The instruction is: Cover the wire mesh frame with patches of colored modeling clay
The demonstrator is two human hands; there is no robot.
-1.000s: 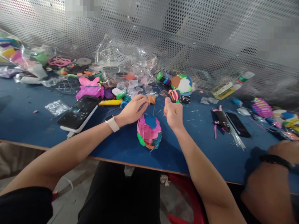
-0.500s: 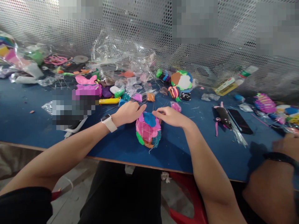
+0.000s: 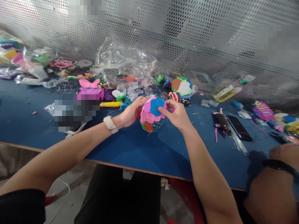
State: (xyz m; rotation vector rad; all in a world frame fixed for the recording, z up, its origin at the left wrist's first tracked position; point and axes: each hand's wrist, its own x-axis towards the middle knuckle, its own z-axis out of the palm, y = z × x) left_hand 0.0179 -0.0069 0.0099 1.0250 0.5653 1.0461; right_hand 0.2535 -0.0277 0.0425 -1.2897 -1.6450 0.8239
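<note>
A wire mesh form [image 3: 152, 119] covered with pink, green and brown clay patches is tilted up between my hands above the blue table. A flat blue clay patch [image 3: 157, 106] lies across its upper part, beside a lighter pink patch. My left hand [image 3: 131, 114], with a pale watch strap on the wrist, grips the form's left side; some of its fingers are hidden behind it. My right hand [image 3: 177, 114] pinches the right edge, its thumb pressed on the blue patch and the other fingers behind. Bare wire grid shows at the form's lower right.
Behind my hands lie a yellow-handled cutter [image 3: 110, 104], crumpled clear plastic [image 3: 126, 59] and a multicoloured clay piece [image 3: 181, 86]. To the right are a bottle of yellow liquid [image 3: 230, 91], a phone [image 3: 239, 127] and thin wires [image 3: 239, 144]. Another person's arm [image 3: 272, 189] rests at the right edge.
The form has been lifted and tilted, so its top with the blue patch faces me more. My left hand has turned to its side; my right thumb has moved onto the blue patch.
</note>
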